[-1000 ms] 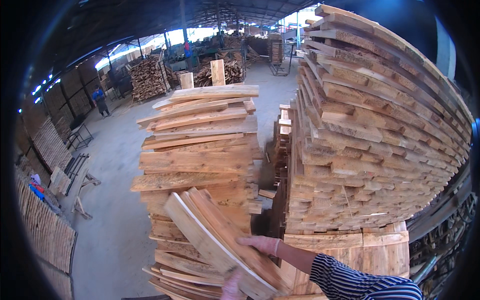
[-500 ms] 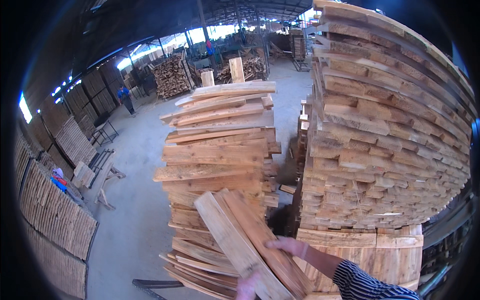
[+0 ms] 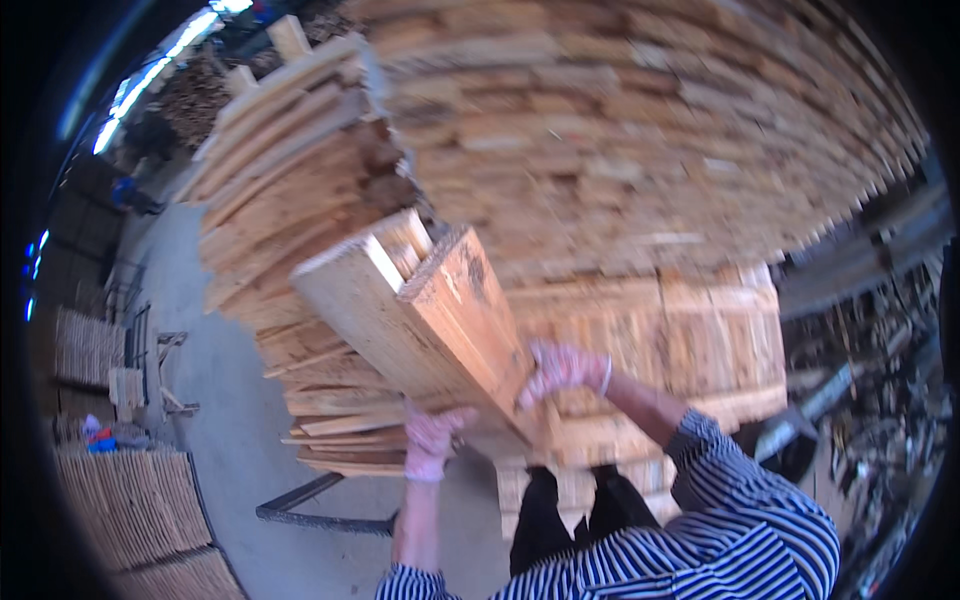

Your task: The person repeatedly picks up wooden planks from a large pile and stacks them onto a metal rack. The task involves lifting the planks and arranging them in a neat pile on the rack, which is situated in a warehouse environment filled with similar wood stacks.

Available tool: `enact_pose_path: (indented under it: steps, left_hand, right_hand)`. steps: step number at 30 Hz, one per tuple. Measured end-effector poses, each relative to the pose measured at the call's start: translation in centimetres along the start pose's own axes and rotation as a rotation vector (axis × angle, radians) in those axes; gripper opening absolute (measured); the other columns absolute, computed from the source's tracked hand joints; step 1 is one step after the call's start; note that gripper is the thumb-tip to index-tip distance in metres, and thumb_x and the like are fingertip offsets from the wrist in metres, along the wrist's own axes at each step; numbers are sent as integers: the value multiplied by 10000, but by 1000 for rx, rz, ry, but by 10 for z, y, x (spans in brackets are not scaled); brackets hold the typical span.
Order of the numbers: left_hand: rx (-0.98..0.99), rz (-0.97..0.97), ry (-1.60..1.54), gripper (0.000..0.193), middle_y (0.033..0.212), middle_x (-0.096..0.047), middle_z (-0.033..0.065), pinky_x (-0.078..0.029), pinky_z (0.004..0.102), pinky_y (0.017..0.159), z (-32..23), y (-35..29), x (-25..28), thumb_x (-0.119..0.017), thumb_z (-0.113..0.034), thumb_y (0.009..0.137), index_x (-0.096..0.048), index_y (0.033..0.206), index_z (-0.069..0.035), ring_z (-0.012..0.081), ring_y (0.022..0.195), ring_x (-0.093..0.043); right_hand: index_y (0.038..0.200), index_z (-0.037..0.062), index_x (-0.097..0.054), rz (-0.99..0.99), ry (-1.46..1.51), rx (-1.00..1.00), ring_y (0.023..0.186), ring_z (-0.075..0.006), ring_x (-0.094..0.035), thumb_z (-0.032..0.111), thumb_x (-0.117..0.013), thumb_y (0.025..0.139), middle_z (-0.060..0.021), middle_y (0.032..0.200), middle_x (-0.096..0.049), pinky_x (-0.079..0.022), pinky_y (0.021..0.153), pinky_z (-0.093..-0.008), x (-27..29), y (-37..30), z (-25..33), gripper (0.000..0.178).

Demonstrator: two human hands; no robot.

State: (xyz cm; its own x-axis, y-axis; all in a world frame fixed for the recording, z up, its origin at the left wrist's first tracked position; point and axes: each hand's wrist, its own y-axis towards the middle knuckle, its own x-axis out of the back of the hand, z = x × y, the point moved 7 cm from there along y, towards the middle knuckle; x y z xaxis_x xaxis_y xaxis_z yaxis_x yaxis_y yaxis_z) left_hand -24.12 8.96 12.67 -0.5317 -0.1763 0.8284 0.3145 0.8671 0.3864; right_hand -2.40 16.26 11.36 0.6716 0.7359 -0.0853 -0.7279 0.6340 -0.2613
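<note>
**Boards gripped between two gloved hands beside a timber stack**

A worker in a striped top (image 3: 750, 525) stands before me with a small bundle of boards (image 3: 372, 315) held slantwise, its far end pointing up and to the left. The bundle lies between the two hands, in front of the chest and above the lower edge of the left-hand stack (image 3: 285, 255). At its far end, a greyish board forms the left side, a reddish board (image 3: 478, 315) the right, and paler wood shows between them; the exact count cannot be told.

The left hand (image 3: 433, 440), in a pinkish glove, is closed against the lower left edge of the bundle, fingers bent; how far they reach underneath is hidden. The right hand (image 3: 562, 372), gloved likewise, presses its partly curled fingers on the right side, near the end closest to the body. Both hands have hold of the same bundle, and its thickness keeps them apart.

Surroundings: behind and to the right rises a tall wall of stacked boards (image 3: 640, 150), blurred. Below it lies a low platform of planks (image 3: 640, 345), just beyond the right hand. A dark metal frame (image 3: 325, 522) rests on the grey floor (image 3: 222, 400) to the left of the left forearm. Farther left stands another stack of thin boards (image 3: 130, 500).
</note>
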Motion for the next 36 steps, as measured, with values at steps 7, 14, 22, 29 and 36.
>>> enact_pose_path:
  steps: [7,14,22,29,36]
  left_hand:
    - [538,578,-708,625,1313,-680,106,-519,455,1026,-24,10,-156,-840,-341,837,-624,1344,-47,253,1202,-638]
    - [618,498,-1170,609,1243,-713,127,-581,375,925,-52,58,-188,-870,-102,810,-577,1335,-10,235,1088,-697]
    - [889,603,-1447,589,1230,-696,107,-548,391,970,-129,-25,-222,-779,-301,935,-564,1396,-5,190,1082,-669]
    - [1399,385,-1457,542,1267,-682,63,-506,342,1039,-126,-85,-296,-795,-358,907,-651,1318,-35,183,1146,-645]
    - [1045,448,-761,706,1225,-701,114,-515,407,996,-82,-16,-351,-795,-431,857,-564,1374,-8,279,1130,-665]
  right_hand:
    - [1273,-19,-625,222,605,205,938,-192,-733,73,-846,810,-121,1064,-754,-612,774,-330,69,-66,-85,521]
    - [1280,-60,-602,-254,297,136,899,-228,-726,245,-809,761,-150,1084,-743,-598,781,-361,117,-84,-149,636]
    - [1298,16,-613,-451,977,-20,1105,-205,-628,350,-864,748,-94,1234,-670,-532,937,-368,73,-183,-282,691]
    - [1332,34,-651,-570,719,-232,1125,-167,-669,389,-771,921,-75,1249,-720,-551,977,-303,114,-285,-343,556]
    - [1496,1,-420,-1099,-68,-649,1283,-317,-573,527,-832,819,-197,1368,-613,-494,1067,-420,266,-408,-367,951]
